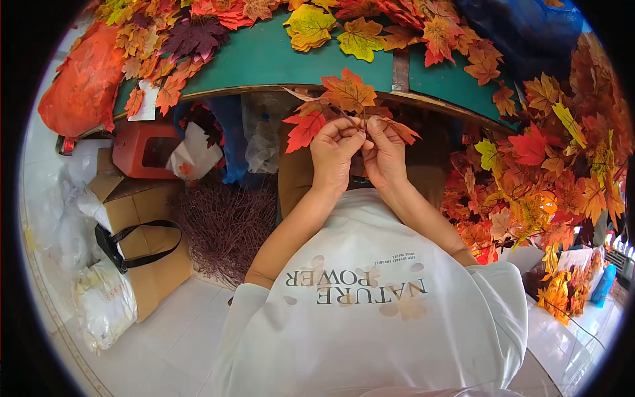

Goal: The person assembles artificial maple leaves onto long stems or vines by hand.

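Both my hands meet at the front edge of the green table, holding a small spray of artificial maple leaves (349,91). My left hand (336,149) is closed, its thumb and fingers pinching the stems beside a red leaf (305,130). Close against it, my right hand (385,151) is closed too, thumb and fingertips on the stems below the orange leaf. More orange leaves stick out behind my fingers. The exact spot where the stems join is partly hidden by my fingertips.
Loose artificial leaves in yellow, orange and purple lie on the green table (264,58). Leaf garlands (529,192) hang on the right. At left are a cardboard box (155,264), a bundle of thin dark-red twigs (225,221), an orange-red container (135,151) and a red bag (83,83).
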Demonstrator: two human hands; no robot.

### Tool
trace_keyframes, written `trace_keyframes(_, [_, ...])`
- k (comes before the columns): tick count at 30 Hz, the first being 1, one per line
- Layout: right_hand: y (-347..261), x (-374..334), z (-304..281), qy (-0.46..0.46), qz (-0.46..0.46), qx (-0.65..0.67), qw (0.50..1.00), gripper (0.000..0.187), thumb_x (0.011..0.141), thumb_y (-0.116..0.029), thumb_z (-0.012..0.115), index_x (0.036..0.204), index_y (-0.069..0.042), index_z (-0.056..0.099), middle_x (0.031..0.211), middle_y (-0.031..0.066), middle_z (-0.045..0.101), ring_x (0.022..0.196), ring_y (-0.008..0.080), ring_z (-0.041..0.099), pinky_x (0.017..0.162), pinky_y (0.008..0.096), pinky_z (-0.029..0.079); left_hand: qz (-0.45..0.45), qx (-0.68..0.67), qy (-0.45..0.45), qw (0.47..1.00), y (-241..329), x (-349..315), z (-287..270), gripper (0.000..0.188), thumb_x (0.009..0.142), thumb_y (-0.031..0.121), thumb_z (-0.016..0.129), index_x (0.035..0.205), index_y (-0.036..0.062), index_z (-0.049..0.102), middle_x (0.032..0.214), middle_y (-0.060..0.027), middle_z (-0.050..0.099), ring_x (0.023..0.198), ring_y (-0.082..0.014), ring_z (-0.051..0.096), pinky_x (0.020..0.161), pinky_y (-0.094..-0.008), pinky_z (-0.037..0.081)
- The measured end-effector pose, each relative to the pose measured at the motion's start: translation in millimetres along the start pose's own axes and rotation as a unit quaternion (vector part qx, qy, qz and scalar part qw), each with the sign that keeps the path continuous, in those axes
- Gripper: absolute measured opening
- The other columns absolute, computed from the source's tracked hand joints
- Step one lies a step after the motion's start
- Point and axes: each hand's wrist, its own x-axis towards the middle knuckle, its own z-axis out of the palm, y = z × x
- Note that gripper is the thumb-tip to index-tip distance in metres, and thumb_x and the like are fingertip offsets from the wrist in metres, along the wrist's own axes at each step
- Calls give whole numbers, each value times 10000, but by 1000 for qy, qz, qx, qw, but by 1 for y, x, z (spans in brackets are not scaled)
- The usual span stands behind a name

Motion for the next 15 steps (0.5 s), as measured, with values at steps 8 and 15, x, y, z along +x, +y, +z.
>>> trace_keyframes(8, [1,-1,4,-15,-66,-63,996,78,836,-8,621,897,-44,587,798,12,592,726,96,582,627,222,486,14,0,-14,1000,-2,1,-8,232,812,-45,607,1039,-50,558,878,-97,625,733,-157,638,687,-245,515])
trace_keyframes(15, [6,-2,-1,-24,-113,-130,985,53,827,6,622,864,-29,606,843,34,610,707,100,572,601,233,467,52,20,-37,998,-7,0,-14,178,808,-65,577,983,-33,573,795,-84,617,664,-146,609,637,-245,499])
